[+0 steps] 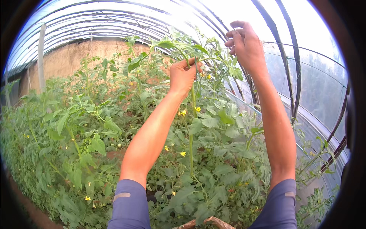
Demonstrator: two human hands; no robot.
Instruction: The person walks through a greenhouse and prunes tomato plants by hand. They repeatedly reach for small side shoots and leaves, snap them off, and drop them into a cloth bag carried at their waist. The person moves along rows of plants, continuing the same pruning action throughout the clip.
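My left hand (185, 73) grips the upper stem of a tomato plant (191, 140) between thumb and fingers, just under its leafy top. A thin green cord appears to run along the stem at the fingertips. My right hand (246, 47) is raised higher and to the right, beside the plant top, with its fingers bent; a thin strand seems to show near its fingertips, but whether it is held is unclear. Yellow tomato flowers (183, 154) hang along the stem below my left hand.
Dense tomato plants (57, 126) with a few green fruits surround me. Dark poles (286, 57) arch overhead under bright plastic sheeting (317, 74). A horizontal wire (306, 49) runs at the right. A pale post (41, 57) stands before an earthen wall (74, 57) behind.
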